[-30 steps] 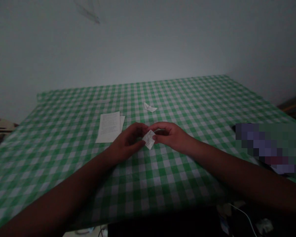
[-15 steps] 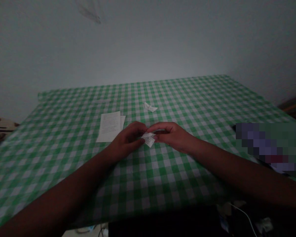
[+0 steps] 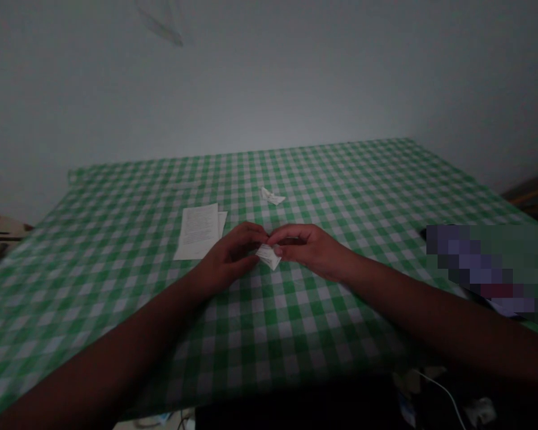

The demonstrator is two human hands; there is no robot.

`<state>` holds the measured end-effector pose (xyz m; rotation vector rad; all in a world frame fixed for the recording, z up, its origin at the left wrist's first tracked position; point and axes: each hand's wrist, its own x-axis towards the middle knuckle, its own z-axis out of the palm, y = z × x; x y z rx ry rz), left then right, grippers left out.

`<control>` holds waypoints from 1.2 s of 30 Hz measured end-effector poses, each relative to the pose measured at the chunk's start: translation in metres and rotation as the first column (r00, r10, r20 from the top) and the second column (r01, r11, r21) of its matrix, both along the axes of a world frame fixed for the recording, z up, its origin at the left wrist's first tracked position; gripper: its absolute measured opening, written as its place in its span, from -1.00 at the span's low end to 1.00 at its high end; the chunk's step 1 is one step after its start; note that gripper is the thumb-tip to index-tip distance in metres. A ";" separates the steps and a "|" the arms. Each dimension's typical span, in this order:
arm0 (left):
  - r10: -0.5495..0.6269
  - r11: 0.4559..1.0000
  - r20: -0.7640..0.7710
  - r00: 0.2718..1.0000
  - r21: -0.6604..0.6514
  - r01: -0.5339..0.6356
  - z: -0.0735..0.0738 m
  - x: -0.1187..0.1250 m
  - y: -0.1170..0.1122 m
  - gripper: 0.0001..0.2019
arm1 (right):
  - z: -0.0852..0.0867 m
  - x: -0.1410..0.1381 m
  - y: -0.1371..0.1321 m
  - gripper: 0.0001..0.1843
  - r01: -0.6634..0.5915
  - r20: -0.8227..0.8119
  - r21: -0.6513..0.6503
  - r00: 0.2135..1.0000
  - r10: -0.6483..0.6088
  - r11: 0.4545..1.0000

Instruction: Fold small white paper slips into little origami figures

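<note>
Head view, looking forward and down across a worktop covered by a green gingham cloth, with a pale wall behind it. Items are described from left to right.

At the far left, beyond the worktop edge, lies a dim patterned object; its kind cannot be told. On the cloth, two stacked paper sheets lie flat, printed with small text and just beyond the left hand. This hand is curled, fingers bent and thumb forward, pinching the near-left edge of a small folded paper. The folded paper sits at the centre of the view, held between both hands just above the cloth. Its printed face is turned partly upward.

Farther back, well apart from the hands, a small creased paper scrap rests on the cloth. The right hand is also curled, and its fingertips grip the paper's right side. The opposed grip seems to steady the small paper from both sides, leaving it clear of the cloth and in view of the head camera.

At the right, a pixelated patch hides an object on the cloth. A thin white cable runs below the worktop edge at lower right.
</note>
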<state>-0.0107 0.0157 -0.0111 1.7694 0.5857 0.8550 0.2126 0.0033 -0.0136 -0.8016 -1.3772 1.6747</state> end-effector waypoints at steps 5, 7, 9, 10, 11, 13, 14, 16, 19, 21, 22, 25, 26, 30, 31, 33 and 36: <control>0.013 1.000 -0.031 0.999 0.009 -0.013 0.003 0.002 -0.002 -0.76 | 0.003 -0.002 -0.002 -0.78 0.027 0.078 -0.020 0.997 -0.025 0.999; 0.029 0.999 -0.041 0.999 0.035 -0.027 0.003 0.003 -0.002 -0.77 | 0.002 -0.002 -0.002 -0.76 0.031 0.089 -0.005 0.996 -0.030 1.000; 0.042 0.996 -0.044 0.998 0.075 -0.039 0.002 0.004 -0.002 -0.78 | 0.001 -0.003 -0.003 -0.74 0.035 0.083 0.008 0.996 -0.035 0.999; 0.046 0.995 -0.046 0.998 0.093 -0.041 0.002 0.005 -0.001 -0.78 | 0.001 -0.004 -0.003 -0.74 0.038 0.081 0.014 0.996 -0.039 0.999; 0.052 0.993 -0.046 0.998 0.111 -0.047 0.001 0.005 -0.001 -0.78 | 0.000 -0.004 -0.003 -0.73 0.042 0.081 0.020 0.996 -0.043 0.999; 0.070 0.989 -0.047 0.996 0.134 -0.063 -0.002 0.006 0.000 -0.79 | -0.001 -0.005 -0.004 -0.73 0.045 0.087 0.031 0.995 -0.048 0.998; 0.080 0.987 -0.043 0.996 0.140 -0.074 -0.004 0.007 0.000 -0.80 | -0.001 -0.006 -0.004 -0.73 0.048 0.091 0.035 0.995 -0.051 0.998; 0.102 0.985 -0.049 0.994 0.148 -0.094 -0.006 0.007 0.001 -0.80 | -0.002 -0.006 -0.005 -0.73 0.048 0.092 0.035 0.994 -0.051 0.998; 0.143 0.980 -0.105 0.984 0.154 -0.126 -0.008 0.007 0.001 -0.83 | -0.002 -0.007 -0.005 -0.72 0.041 0.083 0.039 0.996 -0.044 0.998; 0.166 0.978 -0.138 0.976 0.149 -0.146 -0.008 0.007 0.000 -0.84 | -0.003 -0.007 -0.005 -0.71 0.040 0.085 0.049 0.995 -0.045 0.998; 0.174 0.977 -0.140 0.975 0.150 -0.153 -0.008 0.008 0.000 -0.84 | -0.003 -0.007 -0.005 -0.70 0.043 0.090 0.055 0.995 -0.047 0.998; 0.182 0.974 -0.133 0.974 0.160 -0.160 -0.006 0.009 -0.001 -0.85 | -0.005 -0.009 -0.005 -0.69 0.054 0.107 0.078 0.992 -0.062 0.995; 0.185 0.974 -0.132 0.974 0.156 -0.164 -0.006 0.010 -0.001 -0.85 | -0.006 -0.009 -0.006 -0.69 0.058 0.112 0.088 0.991 -0.068 0.994; 0.206 0.975 -0.147 0.968 0.113 -0.190 -0.005 0.010 -0.001 -0.84 | -0.006 -0.009 -0.008 -0.68 0.050 0.128 0.100 0.990 -0.062 0.994; 0.206 0.977 -0.148 0.967 0.091 -0.194 -0.005 0.011 -0.001 -0.84 | -0.006 -0.009 -0.008 -0.68 0.045 0.136 0.101 0.989 -0.059 0.994; 0.197 0.980 -0.134 0.971 0.035 -0.194 -0.004 0.011 -0.002 -0.83 | -0.004 -0.008 -0.010 -0.68 0.035 0.156 0.107 0.986 -0.051 0.994; 0.195 0.980 -0.103 0.975 -0.019 -0.198 -0.003 0.012 -0.003 -0.83 | -0.003 -0.008 -0.010 -0.65 0.055 0.153 0.112 0.986 -0.072 0.992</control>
